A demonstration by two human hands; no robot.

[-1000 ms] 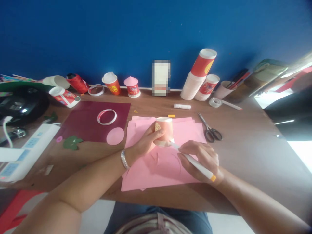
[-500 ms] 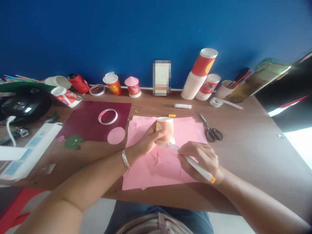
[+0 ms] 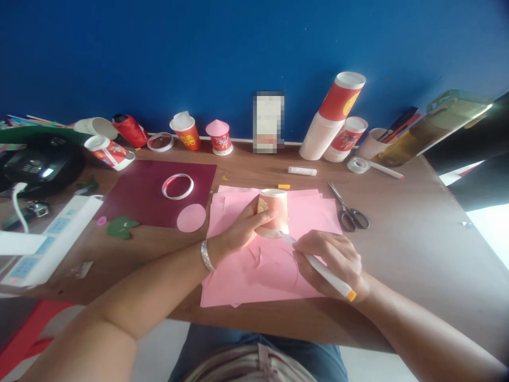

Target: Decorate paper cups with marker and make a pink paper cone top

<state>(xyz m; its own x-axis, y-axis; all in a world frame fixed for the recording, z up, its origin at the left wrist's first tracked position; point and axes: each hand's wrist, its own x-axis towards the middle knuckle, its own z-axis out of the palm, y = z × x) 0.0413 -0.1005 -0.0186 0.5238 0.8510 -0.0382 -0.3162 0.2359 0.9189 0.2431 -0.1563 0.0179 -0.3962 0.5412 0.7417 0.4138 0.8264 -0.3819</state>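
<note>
My left hand (image 3: pixel 248 222) is closed round the side of a paper cup (image 3: pixel 277 206) with a gold print, holding it over pink paper sheets (image 3: pixel 246 281). In my right hand (image 3: pixel 330 260) is a white marker (image 3: pixel 328 276) with an orange end. The marker's tip is at the lower rim of the cup, on its right; glare there hides whether it touches. A small orange cap (image 3: pixel 283 187) lies just behind the cup. Scissors (image 3: pixel 350 212) rest to the right of the paper.
A pink paper disc (image 3: pixel 191 218) and a cut cup ring (image 3: pixel 177 187) lie on a dark red sheet (image 3: pixel 147 207). Along the wall stand a cone-topped cup (image 3: pixel 219 139), stacked cups (image 3: pixel 323 132), tape (image 3: pixel 358 165) and a bottle (image 3: pixel 429 127). A power strip (image 3: pixel 51 244) is at left.
The view has shifted slightly, so things sit a little further right. Both hands keep their hold on the cup and the marker, with hardly any movement between them.
</note>
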